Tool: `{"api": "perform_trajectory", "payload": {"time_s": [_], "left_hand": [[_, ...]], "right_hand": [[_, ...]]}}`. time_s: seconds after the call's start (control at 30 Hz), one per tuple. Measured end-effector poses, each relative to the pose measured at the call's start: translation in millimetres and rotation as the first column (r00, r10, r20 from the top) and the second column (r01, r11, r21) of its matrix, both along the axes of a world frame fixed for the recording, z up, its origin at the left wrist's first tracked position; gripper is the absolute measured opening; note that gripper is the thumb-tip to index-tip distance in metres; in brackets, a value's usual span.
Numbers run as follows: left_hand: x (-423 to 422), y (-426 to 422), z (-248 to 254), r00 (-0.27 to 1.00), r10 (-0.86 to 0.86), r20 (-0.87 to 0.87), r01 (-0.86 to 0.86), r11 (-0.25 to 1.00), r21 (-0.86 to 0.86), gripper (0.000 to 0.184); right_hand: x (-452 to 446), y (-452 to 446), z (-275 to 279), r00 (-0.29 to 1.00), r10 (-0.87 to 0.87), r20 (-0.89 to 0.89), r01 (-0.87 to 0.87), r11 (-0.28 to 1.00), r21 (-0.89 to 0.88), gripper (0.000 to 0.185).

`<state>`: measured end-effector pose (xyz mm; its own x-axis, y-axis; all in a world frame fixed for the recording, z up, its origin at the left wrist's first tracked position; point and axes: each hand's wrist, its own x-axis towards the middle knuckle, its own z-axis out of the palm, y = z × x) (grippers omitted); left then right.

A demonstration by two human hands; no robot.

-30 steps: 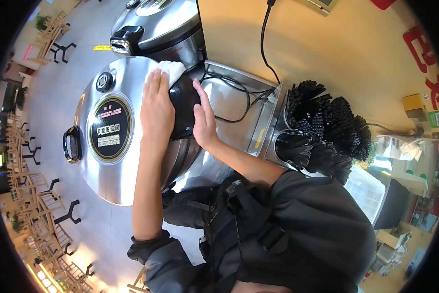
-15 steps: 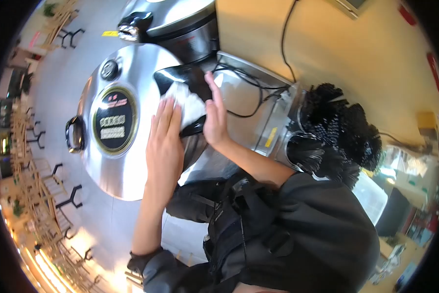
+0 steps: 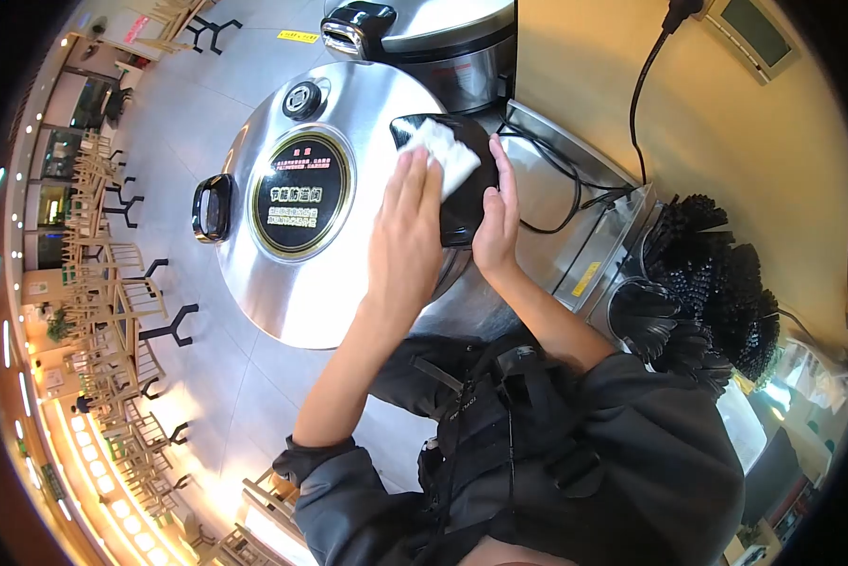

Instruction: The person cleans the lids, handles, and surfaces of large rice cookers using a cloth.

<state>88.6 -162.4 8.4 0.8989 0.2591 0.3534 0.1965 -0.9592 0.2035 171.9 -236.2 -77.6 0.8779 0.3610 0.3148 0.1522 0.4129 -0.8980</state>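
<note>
Your left hand [image 3: 407,226] lies flat and extended, its fingertips pressing a white cloth [image 3: 448,154] onto the glossy black cover [image 3: 462,213] at the edge of the steel lid [image 3: 301,292], opposite the black handle [image 3: 212,208]. Your right hand [image 3: 498,222] is open, fingers straight, alongside the cover's outer edge.

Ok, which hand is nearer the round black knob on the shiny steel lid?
Left. The left hand presses a white cloth on the glossy black plastic housing, nearer the knob; the right hand is farther off, at the housing's outer edge.
</note>
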Motion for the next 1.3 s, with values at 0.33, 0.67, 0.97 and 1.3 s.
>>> {"api": "perform_trajectory", "payload": {"time_s": [0.33,0.67,0.97,1.3], "left_hand": [[-35.3,0.3,12.8,0.988,-0.097,-0.122,0.086,0.992,-0.092,0.046],[36.4,120.0,-4.6,0.993,0.110,-0.044,-0.106,0.989,0.101,0.046],[-82.1,3.2,17.4,0.983,0.079,-0.168,-0.077,0.997,0.019,0.045],[-110.0,1.1,27.4,0.960,0.144,-0.239,-0.149,0.989,-0.003,0.047]], "right_hand": [[5.7,-3.2,2.2,0.998,-0.062,-0.014,0.063,0.997,0.049,0.060],[2.6,-4.1,-0.1,0.997,-0.044,0.065,0.042,0.999,0.033,0.061],[6.3,-5.9,1.7,0.999,-0.041,-0.009,0.041,0.999,0.023,0.061],[5.6,-9.8,0.3,0.999,-0.045,-0.029,0.044,0.998,-0.039,0.062]]}}
